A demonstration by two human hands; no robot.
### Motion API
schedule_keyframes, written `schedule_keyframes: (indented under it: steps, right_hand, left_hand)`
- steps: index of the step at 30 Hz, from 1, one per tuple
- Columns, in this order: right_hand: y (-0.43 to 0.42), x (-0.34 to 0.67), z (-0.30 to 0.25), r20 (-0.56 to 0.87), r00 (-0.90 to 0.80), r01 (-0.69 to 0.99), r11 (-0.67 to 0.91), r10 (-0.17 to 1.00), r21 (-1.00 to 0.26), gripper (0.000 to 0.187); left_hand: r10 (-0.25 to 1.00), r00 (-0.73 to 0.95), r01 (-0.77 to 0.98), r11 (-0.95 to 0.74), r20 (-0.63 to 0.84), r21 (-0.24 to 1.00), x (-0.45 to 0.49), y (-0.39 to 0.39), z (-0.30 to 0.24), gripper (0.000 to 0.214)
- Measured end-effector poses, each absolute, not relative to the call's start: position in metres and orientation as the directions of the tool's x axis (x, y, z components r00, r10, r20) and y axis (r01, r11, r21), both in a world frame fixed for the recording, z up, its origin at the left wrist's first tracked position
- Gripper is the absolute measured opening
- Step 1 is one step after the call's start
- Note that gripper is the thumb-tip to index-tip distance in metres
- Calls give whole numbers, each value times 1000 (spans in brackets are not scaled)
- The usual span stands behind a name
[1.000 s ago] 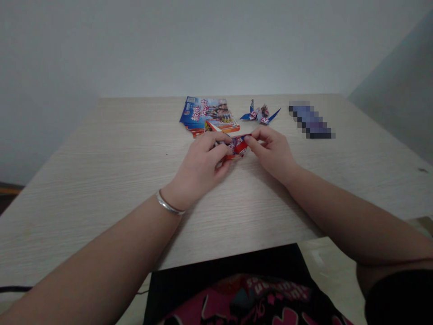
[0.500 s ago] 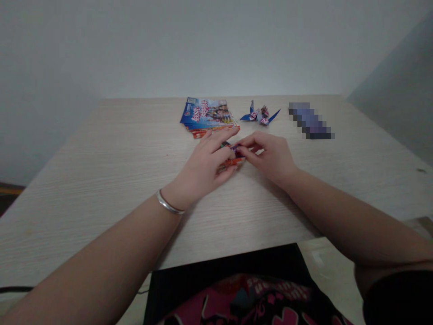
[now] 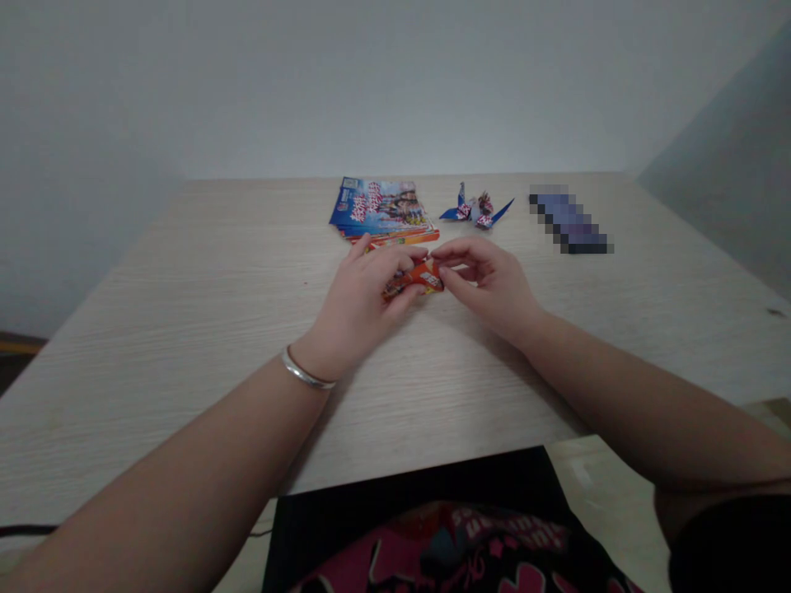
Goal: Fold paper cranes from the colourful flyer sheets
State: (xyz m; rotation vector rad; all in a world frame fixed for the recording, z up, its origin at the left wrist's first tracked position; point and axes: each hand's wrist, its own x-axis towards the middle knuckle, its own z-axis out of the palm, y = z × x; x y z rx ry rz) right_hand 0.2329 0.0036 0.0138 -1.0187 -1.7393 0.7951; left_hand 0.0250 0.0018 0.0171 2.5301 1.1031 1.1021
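A small folded piece of orange printed paper [image 3: 426, 277] is held between both hands just above or on the table. My left hand [image 3: 367, 292] grips its left part, thumb at the near edge and fingers over the far side. At its right end, my right hand [image 3: 488, 280] pinches the paper between thumb and fingertips. Part of the paper is hidden under the left fingers. Just beyond the hands lies a fanned stack of printed leaflets [image 3: 386, 206], blue with a castle picture on top. Right of the stack sit folded blue paper cranes [image 3: 479, 211].
A blurred-out dark, flat object, perhaps a phone [image 3: 572, 222], lies at the back right of the pale wooden table [image 3: 216, 305]. A wall [image 3: 395, 91] rises behind the table. Near my lap is a black flat surface [image 3: 420, 482]; a dark cable [image 3: 28, 529] runs at the lower left.
The paper now shows a flat orange face where purple and folded layers showed before. My left fingers have drawn in around it; my right hand stays at its right end.
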Motion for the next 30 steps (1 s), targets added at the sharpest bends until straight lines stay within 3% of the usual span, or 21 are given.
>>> schedule_keyframes:
  steps: [4, 8, 14, 18, 24, 30]
  right_hand:
    - [5, 233, 9, 367, -271, 243, 432, 890, -868, 28]
    - [11, 231, 0, 304, -337, 167, 374, 891, -912, 48]
    - [18, 235, -10, 360, -329, 153, 425, 873, -892, 67]
    - [20, 239, -13, 438, -302, 172, 500, 847, -849, 61]
    - [19, 242, -5, 451, -372, 232, 552, 811, -801, 22]
    - [25, 249, -6, 424, -387, 331, 553, 819, -765, 39]
  left_hand:
    - [712, 419, 558, -691, 563, 459, 23, 2, 17, 3]
    - [656, 439, 501, -746, 613, 440, 23, 4, 16, 5]
    - [631, 412, 546, -748, 657, 376, 22, 9, 9, 6]
    - [640, 430, 511, -754, 637, 412, 23, 9, 9, 3]
    - [660, 530, 493, -750, 532, 440, 24, 11, 10, 15]
    - [688, 605, 491, -718, 401, 493, 25, 10, 7, 24]
